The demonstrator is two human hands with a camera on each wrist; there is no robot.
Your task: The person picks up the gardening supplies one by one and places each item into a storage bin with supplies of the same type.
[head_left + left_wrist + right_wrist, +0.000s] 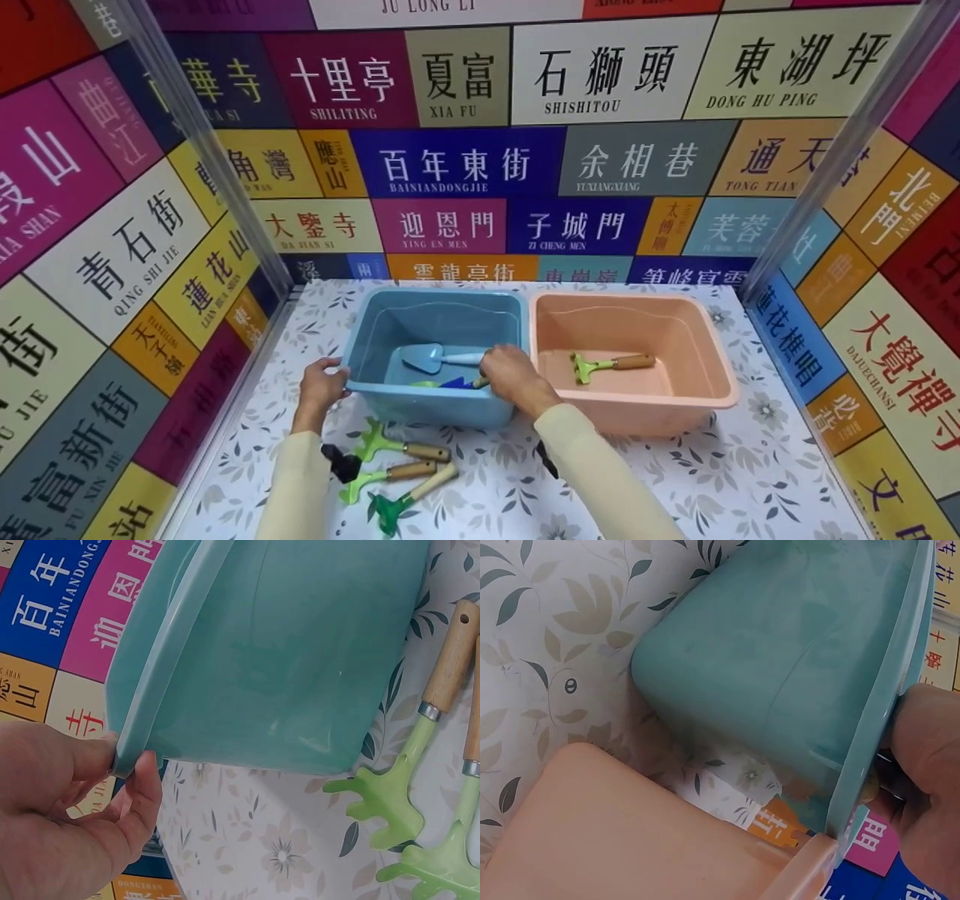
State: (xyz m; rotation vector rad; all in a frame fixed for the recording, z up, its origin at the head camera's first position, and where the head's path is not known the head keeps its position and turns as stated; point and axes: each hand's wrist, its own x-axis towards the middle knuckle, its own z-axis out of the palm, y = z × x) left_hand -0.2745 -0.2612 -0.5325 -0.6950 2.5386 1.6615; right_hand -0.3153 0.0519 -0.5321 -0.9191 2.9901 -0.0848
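Observation:
My left hand [322, 382] pinches the rim of the blue bin [442, 405] at its near left corner, thumb on one side and fingers on the other. Over the bin's right part, my right hand [517, 379] is curled around a wooden-handled tool, its grip mostly hidden by the fingers. A blue head [454, 383] shows beside that handle, low in the bin. A light blue trowel [424, 358] lies in the bin, its handle reaching toward the right hand. In the right wrist view, the rim hides most of the fingers.
A peach bin [630, 420] stands against the blue bin's right side, holding a green rake [592, 366]. Nearer on the patterned tabletop lie a green fork [382, 442], another green tool [367, 480], a dark green tool [390, 511] and a black piece [343, 463]. Sign-covered walls surround the table.

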